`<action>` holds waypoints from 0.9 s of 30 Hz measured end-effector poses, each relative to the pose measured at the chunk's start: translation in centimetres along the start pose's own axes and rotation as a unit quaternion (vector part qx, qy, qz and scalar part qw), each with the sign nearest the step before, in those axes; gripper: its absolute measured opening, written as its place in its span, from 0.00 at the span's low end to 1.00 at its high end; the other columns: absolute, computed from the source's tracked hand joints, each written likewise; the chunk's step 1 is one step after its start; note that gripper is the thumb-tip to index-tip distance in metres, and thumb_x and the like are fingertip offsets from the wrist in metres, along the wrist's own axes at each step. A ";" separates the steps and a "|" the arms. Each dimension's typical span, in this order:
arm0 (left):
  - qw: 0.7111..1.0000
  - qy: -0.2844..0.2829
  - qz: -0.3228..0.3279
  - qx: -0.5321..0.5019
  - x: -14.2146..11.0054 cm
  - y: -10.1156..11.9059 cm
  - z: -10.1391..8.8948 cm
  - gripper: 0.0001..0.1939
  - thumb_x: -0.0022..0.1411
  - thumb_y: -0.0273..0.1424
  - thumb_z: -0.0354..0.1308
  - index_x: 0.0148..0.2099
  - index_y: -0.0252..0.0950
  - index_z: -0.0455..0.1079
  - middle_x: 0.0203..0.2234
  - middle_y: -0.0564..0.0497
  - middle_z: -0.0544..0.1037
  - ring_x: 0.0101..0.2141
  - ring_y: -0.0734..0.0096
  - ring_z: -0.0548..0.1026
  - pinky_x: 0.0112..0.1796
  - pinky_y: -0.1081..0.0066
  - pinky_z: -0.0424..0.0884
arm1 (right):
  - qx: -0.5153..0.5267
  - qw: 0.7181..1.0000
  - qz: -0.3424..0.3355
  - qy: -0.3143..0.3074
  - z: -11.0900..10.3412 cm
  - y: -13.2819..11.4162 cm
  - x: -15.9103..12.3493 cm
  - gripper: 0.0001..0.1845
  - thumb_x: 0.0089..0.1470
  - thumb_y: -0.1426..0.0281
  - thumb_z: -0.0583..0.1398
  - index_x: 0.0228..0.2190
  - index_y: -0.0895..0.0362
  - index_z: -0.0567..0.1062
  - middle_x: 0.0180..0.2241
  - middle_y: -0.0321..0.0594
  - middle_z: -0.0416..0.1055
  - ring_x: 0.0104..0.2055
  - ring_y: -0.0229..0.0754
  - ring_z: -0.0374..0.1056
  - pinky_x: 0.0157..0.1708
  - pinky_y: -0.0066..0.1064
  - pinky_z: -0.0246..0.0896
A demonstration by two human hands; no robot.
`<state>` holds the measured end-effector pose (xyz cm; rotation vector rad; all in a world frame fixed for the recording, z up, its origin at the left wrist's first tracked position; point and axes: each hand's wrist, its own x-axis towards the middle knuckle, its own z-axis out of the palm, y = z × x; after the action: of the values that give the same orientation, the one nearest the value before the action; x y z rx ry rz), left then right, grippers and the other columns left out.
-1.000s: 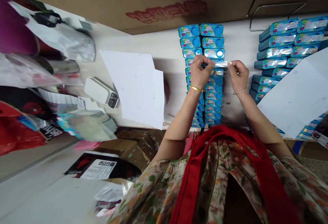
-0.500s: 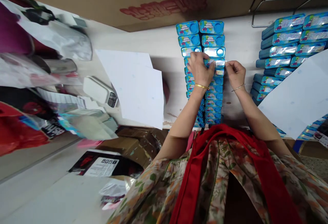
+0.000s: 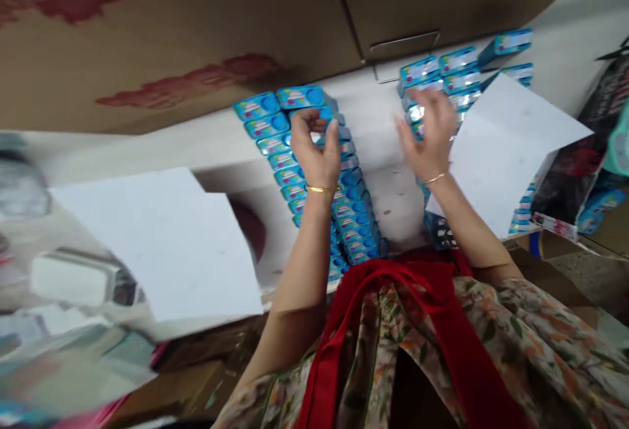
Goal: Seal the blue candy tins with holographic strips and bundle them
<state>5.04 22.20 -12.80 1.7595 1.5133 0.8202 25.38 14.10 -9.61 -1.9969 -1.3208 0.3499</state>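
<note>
Two long rows of small blue tins (image 3: 258, 107) lie on the white table (image 3: 376, 111) in front of me. My left hand (image 3: 317, 150) hovers over the far end of these rows, fingers curled in towards the thumb; what they pinch is hidden. My right hand (image 3: 430, 137) is smeared by motion and reaches over a second stack of blue tins (image 3: 459, 63) with shiny strips on them, at the right. Each wrist wears a thin bangle.
A white sheet (image 3: 501, 147) covers part of the right stack; another white sheet (image 3: 162, 239) lies at the left. A large cardboard box (image 3: 196, 36) stands behind the table. A blurred white device (image 3: 73, 278) and bags sit far left; a dark packet (image 3: 565, 173) far right.
The view has swung to the right. My hands have parted: the right one moved off to the right stack, the left stays over the rows. The shiny strip stretched between them is no longer seen.
</note>
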 end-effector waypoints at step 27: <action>0.778 -0.512 0.329 0.157 -4.2 12.8 10.5 0.15 0.66 0.51 0.44 0.45 0.50 0.62 0.31 0.51 0.82 0.34 0.41 0.80 0.36 0.52 0.74 | -0.200 0.962 0.090 -0.162 -15.4 9.5 -10.2 0.21 0.71 0.58 0.50 0.49 0.54 0.77 0.49 0.47 0.78 0.56 0.48 0.67 0.58 0.42 0.54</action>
<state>20.25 15.77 -8.65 2.4082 0.2805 -0.2124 36.25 -3.33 -6.60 -2.4911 -1.5032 0.5488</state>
